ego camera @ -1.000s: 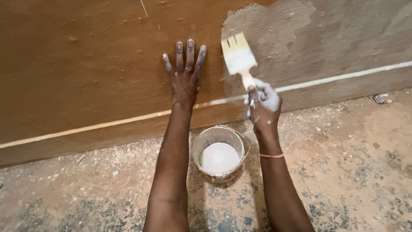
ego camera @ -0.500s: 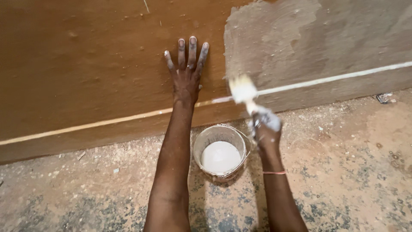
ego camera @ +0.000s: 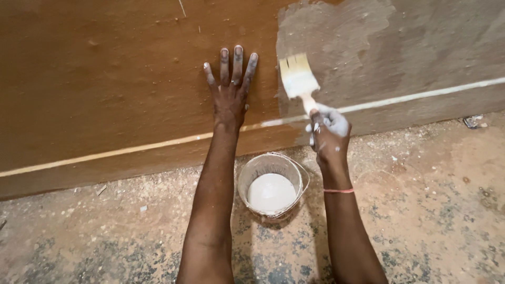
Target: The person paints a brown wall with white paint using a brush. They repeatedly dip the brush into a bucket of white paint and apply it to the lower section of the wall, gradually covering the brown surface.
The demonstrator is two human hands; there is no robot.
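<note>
Item: flat paintbrush (ego camera: 299, 79), gripped in closed fingers of right hand (ego camera: 327, 134); bristles had risen from the pale stripe back onto the grey-coated wall (ego camera: 105, 79), extending coverage. Left hand (ego camera: 230, 87): spread flat on bare brown wall, holding nothing. Paint bucket (ego camera: 272, 185): on floor between forearms.

Quick count of what was there: two bare hands, the left hand (ego camera: 230, 100) and the right hand (ego camera: 329, 138), so two forearms too. One wide flat paintbrush with pale bristles (ego camera: 299, 80). One small round clear plastic bucket of white paint (ego camera: 272, 185). One thin pink band (ego camera: 338, 191) on a wrist. One pale stripe (ego camera: 131, 149) along the brown wall. One grey painted patch (ego camera: 379, 52). One small dark object (ego camera: 473, 122) on the floor, too small to identify.
</note>
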